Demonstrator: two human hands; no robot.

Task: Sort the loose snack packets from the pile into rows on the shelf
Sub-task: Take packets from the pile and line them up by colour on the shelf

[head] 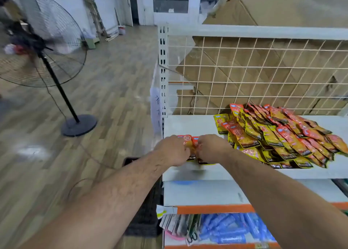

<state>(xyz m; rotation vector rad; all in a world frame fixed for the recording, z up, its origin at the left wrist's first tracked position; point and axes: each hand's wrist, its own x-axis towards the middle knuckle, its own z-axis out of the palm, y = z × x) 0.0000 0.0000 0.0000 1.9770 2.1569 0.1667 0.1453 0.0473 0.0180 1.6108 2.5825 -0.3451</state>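
A pile of snack packets (282,135) lies on the right half of the shelf (188,124). At its near left edge, the left hand (172,150) and right hand (212,149), side by side, hold a few packets (188,139). A wire grid (263,75) stands along the far side, with cardboard (282,9) behind it. A lower shelf (207,192) sits beneath, and a pedestal fan (37,41) stands on the floor far left.

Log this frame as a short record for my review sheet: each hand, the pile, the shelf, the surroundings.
left hand: grips red packets at the shelf's front left
right hand: pinches the same packets
pile: red and yellow packets heaped on the right, apart from both hands
shelf: white, top level
surroundings: standing fan on the floor at left
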